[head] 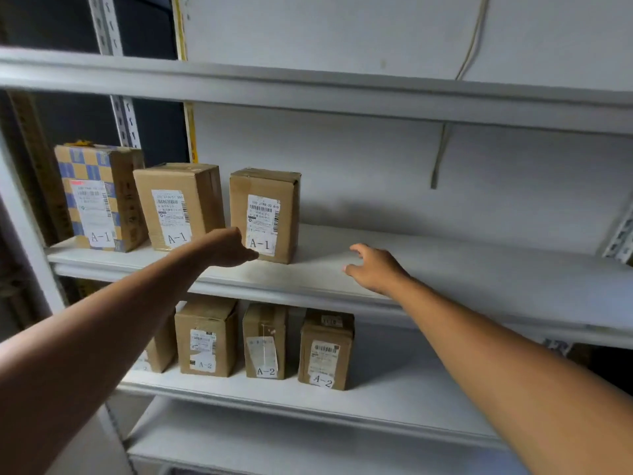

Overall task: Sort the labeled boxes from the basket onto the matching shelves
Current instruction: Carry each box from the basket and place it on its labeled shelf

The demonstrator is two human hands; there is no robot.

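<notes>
a pale cord (474, 39) hangs down the white wall (342, 29) behind the rack, passes out of sight behind a shelf board and shows again below it, ending loose. a yellow strip (180, 29) runs vertically along the wall's left edge. left of that strip the background is dark. a brown slotted upright (30, 138) stands at the far left, in shadow beside the rack.
</notes>
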